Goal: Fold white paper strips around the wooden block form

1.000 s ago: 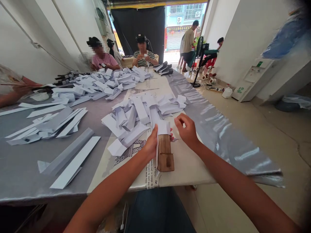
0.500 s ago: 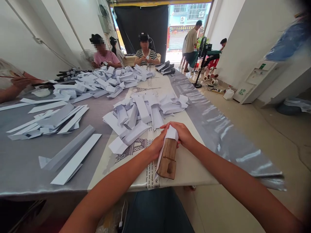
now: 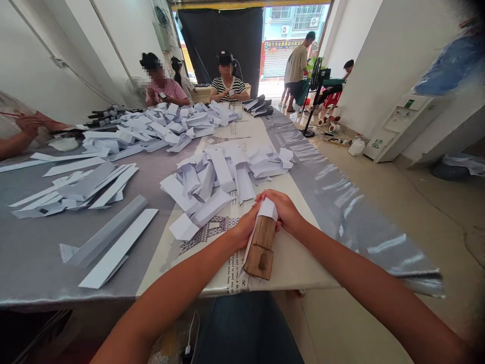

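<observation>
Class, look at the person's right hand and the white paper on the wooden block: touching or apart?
Touching. The head view shows the right hand pressed over the white paper folded on the wooden block; no gap shows.

Single head-worn view; looked forward and down along the table (image 3: 45, 263) from its near end; close above both forearms; far doorway (image 3: 291, 45) in frame

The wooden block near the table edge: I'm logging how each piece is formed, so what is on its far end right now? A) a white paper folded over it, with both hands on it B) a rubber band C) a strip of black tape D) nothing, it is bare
A: white paper caps the far end of the wooden block, with the left hand and right hand pressed on either side.
</observation>
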Available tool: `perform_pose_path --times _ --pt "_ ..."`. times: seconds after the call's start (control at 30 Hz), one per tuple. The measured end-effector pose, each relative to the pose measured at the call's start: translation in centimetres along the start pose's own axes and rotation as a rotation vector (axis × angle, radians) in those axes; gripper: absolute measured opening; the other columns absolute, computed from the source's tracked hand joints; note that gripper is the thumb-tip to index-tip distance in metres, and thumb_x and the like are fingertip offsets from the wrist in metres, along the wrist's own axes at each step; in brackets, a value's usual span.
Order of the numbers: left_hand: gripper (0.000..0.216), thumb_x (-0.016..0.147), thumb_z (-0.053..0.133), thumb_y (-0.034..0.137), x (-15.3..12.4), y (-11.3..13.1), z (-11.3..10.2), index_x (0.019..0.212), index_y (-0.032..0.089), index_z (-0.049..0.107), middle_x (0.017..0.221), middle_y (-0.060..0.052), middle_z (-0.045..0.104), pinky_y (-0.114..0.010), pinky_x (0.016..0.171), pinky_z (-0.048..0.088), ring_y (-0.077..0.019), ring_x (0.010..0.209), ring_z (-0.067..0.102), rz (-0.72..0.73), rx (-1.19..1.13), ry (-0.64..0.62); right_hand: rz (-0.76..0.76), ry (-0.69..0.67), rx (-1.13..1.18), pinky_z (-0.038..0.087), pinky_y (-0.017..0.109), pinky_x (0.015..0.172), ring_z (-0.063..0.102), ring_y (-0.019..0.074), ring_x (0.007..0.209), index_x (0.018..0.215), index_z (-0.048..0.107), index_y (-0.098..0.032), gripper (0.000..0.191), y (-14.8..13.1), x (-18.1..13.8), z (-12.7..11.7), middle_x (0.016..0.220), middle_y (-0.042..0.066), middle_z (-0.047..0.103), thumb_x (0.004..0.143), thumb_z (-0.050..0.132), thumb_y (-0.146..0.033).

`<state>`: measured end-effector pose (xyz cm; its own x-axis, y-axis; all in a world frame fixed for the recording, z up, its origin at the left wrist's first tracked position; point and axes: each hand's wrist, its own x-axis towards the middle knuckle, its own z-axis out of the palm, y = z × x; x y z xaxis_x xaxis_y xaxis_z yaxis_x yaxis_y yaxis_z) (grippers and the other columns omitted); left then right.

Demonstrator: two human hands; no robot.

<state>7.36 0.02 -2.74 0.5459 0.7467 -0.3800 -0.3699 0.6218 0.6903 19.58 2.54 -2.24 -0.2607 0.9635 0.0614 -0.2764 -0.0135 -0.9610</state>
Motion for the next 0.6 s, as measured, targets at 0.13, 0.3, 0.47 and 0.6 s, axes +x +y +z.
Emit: perform_pose_path --times 0.13,0.3,0.47,0.6 --pt "0.054 0.089 0.036 0.056 0.1 0.0 0.0 0.084 0.009 0.063 0.069 -0.011 0.066 -0.027 0.061 0.052 -0.0158 0.060 0.063 0.031 -0.039 -0.035 0.013 -0.075 -0.134 0.042 0.023 0.046 0.062 0.0153 0.063 0.087 0.068 -0.019 0.031 -0.3 0.2 -0.4 0.092 0.006 0.071 0.080 0.056 -0.047" --pt "0.054 0.087 0.040 0.058 0.2 -0.3 0.0 0.083 0.009 0.063 0.066 -0.010 0.064 -0.025 0.055 0.051 -0.0171 0.060 0.064 0.011 -0.028 -0.010 0.007 -0.083 -0.220 0.043 0.024 0.050 0.062 0.0155 0.063 0.078 0.069 -0.017 0.025 -0.2 0.3 -0.6 0.088 0.006 0.072 0.079 0.057 -0.040" --pt "0.049 0.088 0.040 0.052 0.5 -0.5 -0.1 0.082 0.010 0.063 0.066 -0.009 0.064 -0.024 0.055 0.051 -0.0165 0.059 0.064 -0.019 -0.031 -0.006 -0.034 -0.014 -0.203 0.044 0.024 0.054 0.059 0.0132 0.058 0.067 0.064 -0.017 0.022 0.5 0.3 -0.6 0.078 0.003 0.071 0.079 0.056 -0.035" --pt "0.043 0.091 0.040 0.045 0.5 -0.5 0.2 0.083 0.010 0.063 0.069 -0.009 0.065 -0.027 0.060 0.053 -0.0157 0.060 0.064 0.004 -0.074 -0.006 -0.016 -0.043 -0.168 0.044 0.025 0.055 0.057 0.0123 0.055 0.065 0.061 -0.018 0.021 0.5 0.5 -0.9 0.076 0.002 0.070 0.077 0.059 -0.035"
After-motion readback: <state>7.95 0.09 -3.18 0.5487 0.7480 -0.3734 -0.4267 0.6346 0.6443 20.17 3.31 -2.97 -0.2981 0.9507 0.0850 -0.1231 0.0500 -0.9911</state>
